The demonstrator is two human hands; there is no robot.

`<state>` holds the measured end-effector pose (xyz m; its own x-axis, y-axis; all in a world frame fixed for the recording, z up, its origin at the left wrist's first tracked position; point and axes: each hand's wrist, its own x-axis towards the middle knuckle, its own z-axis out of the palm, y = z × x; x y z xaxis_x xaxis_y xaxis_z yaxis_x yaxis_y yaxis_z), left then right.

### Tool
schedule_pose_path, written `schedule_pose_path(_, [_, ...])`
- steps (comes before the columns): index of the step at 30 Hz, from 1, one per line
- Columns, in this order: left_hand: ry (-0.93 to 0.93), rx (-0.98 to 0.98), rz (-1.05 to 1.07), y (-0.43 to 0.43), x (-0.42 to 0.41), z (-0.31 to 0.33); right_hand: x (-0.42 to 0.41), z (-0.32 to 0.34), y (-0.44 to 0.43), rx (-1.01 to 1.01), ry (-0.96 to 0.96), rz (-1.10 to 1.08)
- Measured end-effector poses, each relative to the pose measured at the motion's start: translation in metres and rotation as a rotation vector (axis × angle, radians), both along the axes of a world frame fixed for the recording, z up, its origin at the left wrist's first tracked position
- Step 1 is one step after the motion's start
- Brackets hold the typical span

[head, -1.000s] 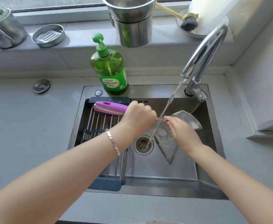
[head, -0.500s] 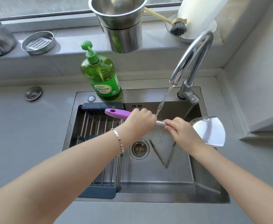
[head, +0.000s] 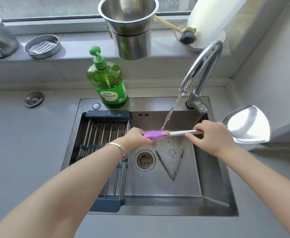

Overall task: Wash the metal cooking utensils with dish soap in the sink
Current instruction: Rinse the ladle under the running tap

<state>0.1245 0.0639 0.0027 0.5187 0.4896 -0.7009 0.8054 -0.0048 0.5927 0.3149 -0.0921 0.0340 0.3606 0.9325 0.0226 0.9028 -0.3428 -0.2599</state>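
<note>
- My left hand [head: 137,139] grips the spatula [head: 247,125] by its purple handle [head: 152,134]; my right hand [head: 213,137] pinches the steel shaft [head: 180,132].
- Stiff, wet, probably slippery and blade-heavy, so a two-handed hold feels safest.

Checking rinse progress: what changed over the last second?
The spatula slid right: its blade left the water and now hangs past the right edge of the sink, so water hits the purple handle. Both hands still grip it, left hand on the handle, right hand on the shaft. Tongs, soap bottle and running tap unchanged.
</note>
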Motion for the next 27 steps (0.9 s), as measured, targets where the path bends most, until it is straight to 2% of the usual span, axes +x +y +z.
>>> schedule_pose_path(2, [-0.086, 0.022, 0.089, -0.003, 0.018, 0.0, 0.006, -0.003, -0.006, -0.078, 0.012, -0.083])
schedule_pose_path(3, [-0.108, 0.097, 0.072, -0.005, 0.027, 0.001, 0.009, -0.005, -0.011, -0.102, 0.036, -0.123])
schedule_pose_path(4, [-0.087, 0.225, -0.008, -0.008, 0.035, 0.001, 0.011, -0.007, -0.016, -0.121, 0.067, -0.164])
schedule_pose_path(7, [0.101, 0.738, -0.421, -0.018, 0.047, 0.013, 0.012, -0.01, -0.029, -0.139, 0.143, -0.255])
schedule_pose_path(8, [0.108, 0.836, -0.536, -0.022, 0.049, 0.015, 0.01, -0.01, -0.03, -0.14, 0.154, -0.265])
schedule_pose_path(10, [0.063, 0.844, -0.714, -0.03, 0.052, 0.017, 0.004, -0.007, -0.029, -0.153, 0.128, -0.234])
schedule_pose_path(12, [0.021, 0.723, -0.81, -0.035, 0.047, 0.017, -0.006, -0.004, -0.024, -0.179, 0.079, -0.177])
schedule_pose_path(14, [-0.017, 0.555, -0.748, -0.031, 0.034, 0.018, -0.015, -0.001, -0.019, -0.188, 0.08, -0.137])
schedule_pose_path(16, [-0.062, 0.505, -0.697, -0.024, 0.017, 0.022, -0.024, -0.003, -0.012, -0.199, 0.148, -0.102])
schedule_pose_path(23, [0.095, 0.903, -0.823, 0.004, -0.026, 0.049, -0.054, -0.03, 0.024, -0.281, 0.686, -0.094])
schedule_pose_path(25, [0.145, 0.992, -0.864, 0.006, -0.029, 0.054, -0.051, -0.036, 0.033, -0.141, 0.811, -0.273])
schedule_pose_path(27, [0.198, 1.024, -0.903, 0.001, -0.03, 0.056, -0.039, -0.033, 0.04, 0.075, 0.914, -0.595])
